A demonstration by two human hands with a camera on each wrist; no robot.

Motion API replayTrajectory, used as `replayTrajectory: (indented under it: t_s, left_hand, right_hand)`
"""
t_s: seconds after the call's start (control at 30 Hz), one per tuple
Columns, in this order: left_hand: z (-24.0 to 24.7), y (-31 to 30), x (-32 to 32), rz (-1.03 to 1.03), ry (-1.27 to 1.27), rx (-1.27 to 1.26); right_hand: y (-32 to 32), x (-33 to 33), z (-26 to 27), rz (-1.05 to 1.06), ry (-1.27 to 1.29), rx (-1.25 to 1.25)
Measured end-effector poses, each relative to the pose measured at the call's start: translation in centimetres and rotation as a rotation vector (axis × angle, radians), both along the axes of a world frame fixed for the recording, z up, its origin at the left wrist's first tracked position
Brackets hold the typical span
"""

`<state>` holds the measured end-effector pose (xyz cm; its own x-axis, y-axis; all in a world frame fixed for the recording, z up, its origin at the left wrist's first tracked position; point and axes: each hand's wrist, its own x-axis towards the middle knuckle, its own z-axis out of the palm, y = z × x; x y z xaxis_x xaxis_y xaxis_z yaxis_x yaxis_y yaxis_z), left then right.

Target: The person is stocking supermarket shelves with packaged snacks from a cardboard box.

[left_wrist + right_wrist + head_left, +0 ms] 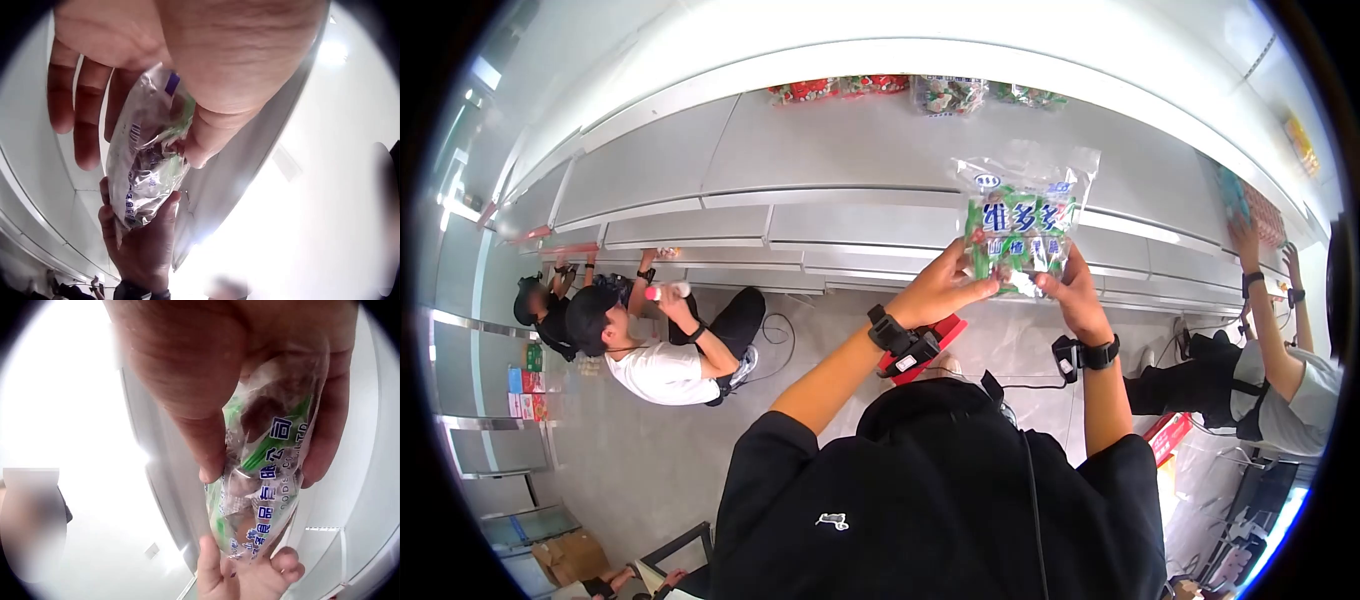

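A clear plastic bag (1022,225) with blue lettering and green-wrapped pieces is held upright between both hands in the head view. My left hand (945,288) grips its lower left side, thumb on the near face. My right hand (1080,297) pinches the lower right corner. In the left wrist view the left thumb presses the bag (150,156), with the other fingers behind it. The right wrist view shows the right thumb and fingers on either side of the bag (262,462).
Grey shelves (820,150) run across ahead, with red bags (805,91) and green bags (1030,96) at the back. A person in a white shirt (665,365) crouches at left; another person (1285,375) reaches to the shelf at right. A red object (925,350) lies below the left wrist.
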<state>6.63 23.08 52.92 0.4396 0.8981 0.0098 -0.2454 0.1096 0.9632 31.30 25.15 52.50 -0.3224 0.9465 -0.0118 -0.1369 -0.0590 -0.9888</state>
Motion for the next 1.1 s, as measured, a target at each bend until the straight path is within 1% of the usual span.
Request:
replayTrajectory:
  t_s: [0.07, 0.1, 0.2, 0.23, 0.3, 0.33, 0.37, 0.43, 0.5, 0.6, 0.73, 0.77, 0.9, 0.97, 1.03, 1.1]
  left_hand:
    - [-1.8, 0.0, -0.4, 0.007, -0.027, -0.065]
    - [-2.0, 0.0, -1.1, -0.015, 0.045, -0.09]
    - [-2.4, -0.6, -2.0, 0.013, 0.128, -0.042]
    - [-3.1, -1.0, -2.4, 0.029, 0.101, -0.087]
    - [-4.5, -1.9, -3.2, 0.079, 0.122, -0.084]
    - [-5.4, -2.4, -3.7, 0.102, 0.132, -0.085]
    - [-6.8, -2.8, -4.2, 0.112, 0.092, -0.107]
    - [-8.0, -4.2, -5.2, 0.164, 0.091, -0.151]
    - [-8.4, -5.5, -6.2, 0.203, 0.131, -0.188]
    - [-9.4, -7.7, -7.4, 0.305, 0.119, -0.265]
    - [-10.7, -10.4, -8.4, 0.424, 0.112, -0.322]
    - [-10.8, -10.9, -8.7, 0.44, 0.12, -0.323]
    - [-10.3, -11.9, -8.6, 0.52, 0.157, -0.359]
    - [-10.1, -12.1, -8.6, 0.538, 0.135, -0.357]
    - [-9.9, -12.4, -8.5, 0.552, 0.122, -0.352]
    - [-9.7, -12.3, -8.4, 0.563, 0.112, -0.341]
  right_hand:
    - [1.4, 0.9, 0.1, -0.006, 0.007, -0.007]
    - [2.1, 1.4, 0.3, -0.014, -0.006, -0.011]
    - [4.2, 2.6, 0.7, -0.08, 0.005, 0.016]
    - [5.1, 3.1, 0.5, -0.099, 0.005, 0.028]
    - [7.2, 4.1, 0.6, -0.129, -0.001, 0.048]
    - [8.3, 4.6, 1.2, -0.123, -0.05, 0.008]
    - [9.6, 5.0, 1.4, -0.116, -0.036, 0.021]
    - [12.6, 6.1, 1.5, -0.112, -0.051, 0.048]
    - [15.0, 6.7, 2.6, -0.125, -0.115, 0.057]
    - [18.8, 7.8, 3.2, -0.192, -0.2, -0.029]
    - [24.8, 9.9, 1.7, -0.204, -0.166, -0.069]
    - [26.1, 10.4, 1.4, -0.155, -0.148, -0.085]
    - [30.3, 9.0, 1.1, -0.106, -0.072, -0.073]
    - [32.0, 7.9, 0.6, -0.098, -0.032, -0.042]
    - [34.5, 7.9, -1.7, -0.001, -0.335, 0.254]
    - [35.8, 8.1, -2.5, 0.004, -0.521, 0.276]
